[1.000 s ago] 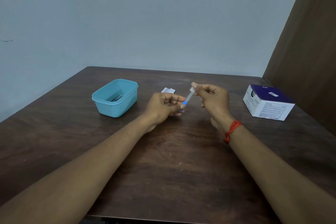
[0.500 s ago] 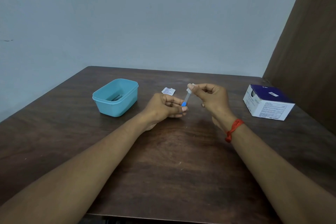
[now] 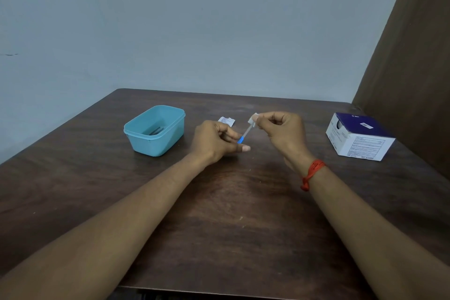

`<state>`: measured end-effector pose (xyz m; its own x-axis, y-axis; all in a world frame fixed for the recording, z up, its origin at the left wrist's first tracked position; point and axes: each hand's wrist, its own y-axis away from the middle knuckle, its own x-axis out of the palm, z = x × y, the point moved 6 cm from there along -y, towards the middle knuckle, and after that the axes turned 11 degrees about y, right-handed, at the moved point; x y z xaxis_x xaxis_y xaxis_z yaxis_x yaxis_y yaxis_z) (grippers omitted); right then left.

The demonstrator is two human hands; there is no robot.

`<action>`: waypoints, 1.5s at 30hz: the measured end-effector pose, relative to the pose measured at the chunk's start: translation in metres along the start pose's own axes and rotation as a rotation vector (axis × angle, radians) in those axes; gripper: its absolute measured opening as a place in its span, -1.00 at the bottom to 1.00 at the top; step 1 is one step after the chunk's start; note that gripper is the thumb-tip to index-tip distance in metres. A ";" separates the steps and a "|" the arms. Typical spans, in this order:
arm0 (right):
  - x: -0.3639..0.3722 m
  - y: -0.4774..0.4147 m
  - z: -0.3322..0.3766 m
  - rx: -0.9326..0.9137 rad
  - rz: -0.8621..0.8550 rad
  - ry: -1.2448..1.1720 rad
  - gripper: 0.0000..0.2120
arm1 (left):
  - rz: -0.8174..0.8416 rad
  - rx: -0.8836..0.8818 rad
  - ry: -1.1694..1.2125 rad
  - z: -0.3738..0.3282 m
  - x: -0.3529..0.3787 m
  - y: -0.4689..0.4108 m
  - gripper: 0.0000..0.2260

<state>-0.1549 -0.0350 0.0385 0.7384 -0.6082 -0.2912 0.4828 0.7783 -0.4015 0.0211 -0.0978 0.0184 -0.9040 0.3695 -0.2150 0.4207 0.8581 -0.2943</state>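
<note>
A thin needle-like piece with a blue hub and a clear sheath (image 3: 245,133) is held slanted above the middle of the dark wooden table (image 3: 231,214). My left hand (image 3: 214,141) pinches its blue lower end. My right hand (image 3: 282,134), with a red thread on the wrist, pinches a small white pad (image 3: 253,119) against the upper end of the sheath. A small white sachet (image 3: 226,121) lies flat on the table just behind my left hand.
A light blue plastic tub (image 3: 155,130) stands at the left with some dark thin items inside. A purple and white carton (image 3: 360,139) sits at the right near a brown panel (image 3: 414,68). The wall runs behind the table's far edge.
Both hands have drifted slightly left with the piece, and the right hand's pinch at the upper end has shifted a little. The tub, sachet and carton have not moved.
</note>
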 end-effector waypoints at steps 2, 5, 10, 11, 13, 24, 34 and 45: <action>0.000 0.000 -0.003 0.014 0.010 0.006 -0.90 | -0.017 -0.037 0.030 0.001 -0.002 0.001 -0.75; 0.003 0.000 -0.006 0.046 0.043 0.010 -0.86 | -0.031 -0.062 0.008 0.002 -0.003 0.002 -0.72; 0.002 0.000 -0.008 0.043 0.025 0.028 -0.82 | -0.026 -0.027 -0.054 -0.001 -0.001 0.002 -0.73; 0.001 0.000 -0.010 0.044 0.016 0.038 -0.79 | -0.023 -0.017 -0.068 -0.002 0.000 0.003 -0.74; 0.002 -0.001 -0.013 0.044 0.010 0.045 -0.76 | -0.022 0.002 -0.089 -0.003 0.001 0.003 -0.75; 0.008 -0.005 -0.031 0.103 0.004 -0.129 -0.90 | -0.126 0.082 -0.340 -0.018 -0.016 0.000 -0.83; 0.012 -0.004 -0.034 0.050 0.087 -0.102 -0.88 | -0.413 -0.100 -1.199 -0.099 -0.141 -0.025 -0.72; 0.017 -0.003 -0.037 0.038 0.124 -0.082 -0.84 | -0.018 -0.339 -1.497 -0.046 -0.133 -0.031 -0.72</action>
<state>-0.1617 -0.0533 0.0029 0.8286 -0.4939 -0.2636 0.4020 0.8526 -0.3338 0.1250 -0.1570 0.0987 0.0816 -0.1491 -0.9854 0.1865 0.9736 -0.1319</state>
